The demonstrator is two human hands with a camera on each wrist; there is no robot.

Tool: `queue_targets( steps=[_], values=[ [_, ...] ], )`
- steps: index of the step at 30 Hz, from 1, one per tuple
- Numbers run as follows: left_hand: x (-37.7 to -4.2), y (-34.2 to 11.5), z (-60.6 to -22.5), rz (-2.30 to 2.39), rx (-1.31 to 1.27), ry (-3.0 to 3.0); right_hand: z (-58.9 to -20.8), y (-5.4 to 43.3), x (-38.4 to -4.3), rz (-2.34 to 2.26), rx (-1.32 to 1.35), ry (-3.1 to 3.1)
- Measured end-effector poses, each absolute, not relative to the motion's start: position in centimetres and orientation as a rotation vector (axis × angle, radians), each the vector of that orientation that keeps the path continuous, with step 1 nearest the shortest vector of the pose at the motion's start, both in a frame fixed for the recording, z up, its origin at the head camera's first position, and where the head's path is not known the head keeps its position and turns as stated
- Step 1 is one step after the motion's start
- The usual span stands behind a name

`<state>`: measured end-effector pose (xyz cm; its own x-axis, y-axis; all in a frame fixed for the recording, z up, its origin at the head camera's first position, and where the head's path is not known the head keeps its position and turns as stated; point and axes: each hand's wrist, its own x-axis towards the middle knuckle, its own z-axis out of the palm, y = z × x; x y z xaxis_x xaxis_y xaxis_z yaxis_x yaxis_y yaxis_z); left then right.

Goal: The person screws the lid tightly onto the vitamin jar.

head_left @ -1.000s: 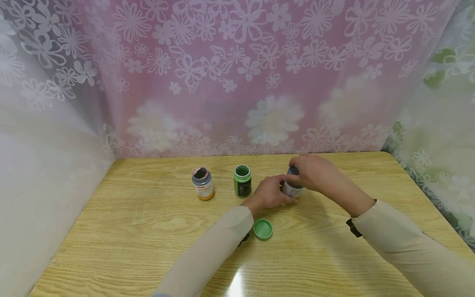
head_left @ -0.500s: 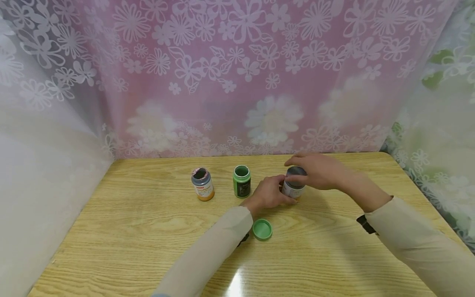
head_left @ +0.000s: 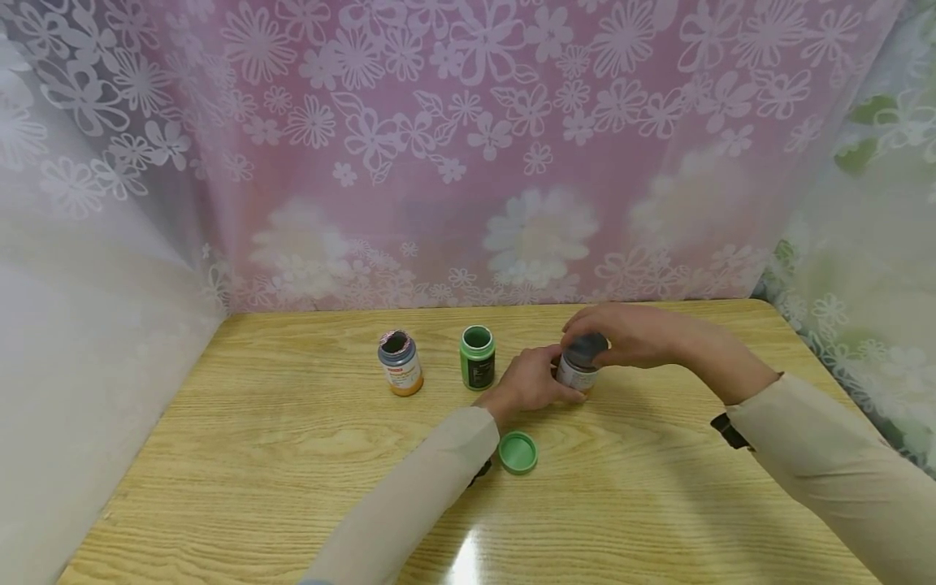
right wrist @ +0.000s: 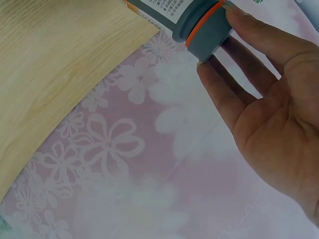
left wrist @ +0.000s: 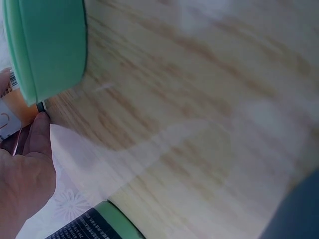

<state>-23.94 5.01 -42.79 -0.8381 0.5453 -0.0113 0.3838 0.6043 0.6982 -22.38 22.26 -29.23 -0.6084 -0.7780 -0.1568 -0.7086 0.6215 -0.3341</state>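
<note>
A grey jar (head_left: 576, 377) with a white label stands upright on the right side of the table. My left hand (head_left: 525, 380) grips its lower body from the left. On top is a dark grey screw lid (head_left: 585, 349), pinched between the thumb and fingers of my right hand (head_left: 643, 335). In the right wrist view an orange ring shows between the lid (right wrist: 213, 36) and the jar's neck. The left wrist view catches the jar's orange lower part (left wrist: 22, 107) beside my left fingers (left wrist: 40, 132).
Left of my hands stands an open green jar (head_left: 478, 359). Farther left is an open grey jar (head_left: 400, 363) with torn foil round its mouth. A green lid (head_left: 518, 452) lies near my left forearm. Flowered curtains (head_left: 468, 162) hang behind the wooden table (head_left: 292, 463).
My right hand loosened round the grey lid, shifted slightly right, and its fingers are now closed round the lid again. The left hand has stayed in place on the jar.
</note>
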Motion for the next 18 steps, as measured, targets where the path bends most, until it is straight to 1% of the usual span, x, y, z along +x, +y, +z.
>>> queue_targets(
  steps=[7,18],
  values=[
    [-23.9,5.0,-42.9,1.070,0.765,2.601,-29.3,21.9,-22.3,-0.341,-1.156,2.582],
    [-24.0,5.0,-43.0,1.107,0.762,2.600,-29.7,21.0,-21.8,-0.262,-0.937,2.739]
  ],
)
